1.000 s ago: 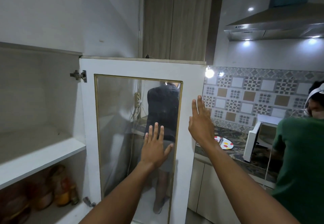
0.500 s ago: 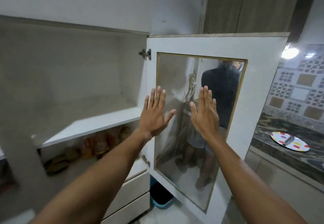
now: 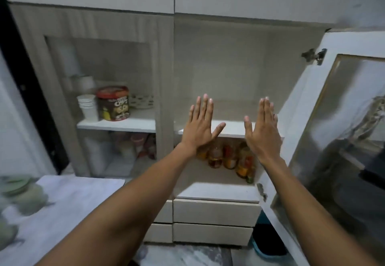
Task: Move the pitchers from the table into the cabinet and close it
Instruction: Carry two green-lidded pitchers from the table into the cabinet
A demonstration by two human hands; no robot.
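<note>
Both hands flat, fingers spread, holding nothing: left hand [image 3: 199,125], right hand [image 3: 263,128] before open cabinet [image 3: 225,74]. Pitchers [image 3: 23,195] blurred, near left on table [image 3: 68,213]; left hand nearer.

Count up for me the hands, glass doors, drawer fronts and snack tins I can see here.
Hands: 2, the left hand and right hand, both flat with fingers spread, holding nothing.
Glass doors: 2, the closed door and the open door.
Drawer fronts: 4, below the cabinet, two partly hidden by an arm.
Snack tin: 1.
Total: 9.
</note>
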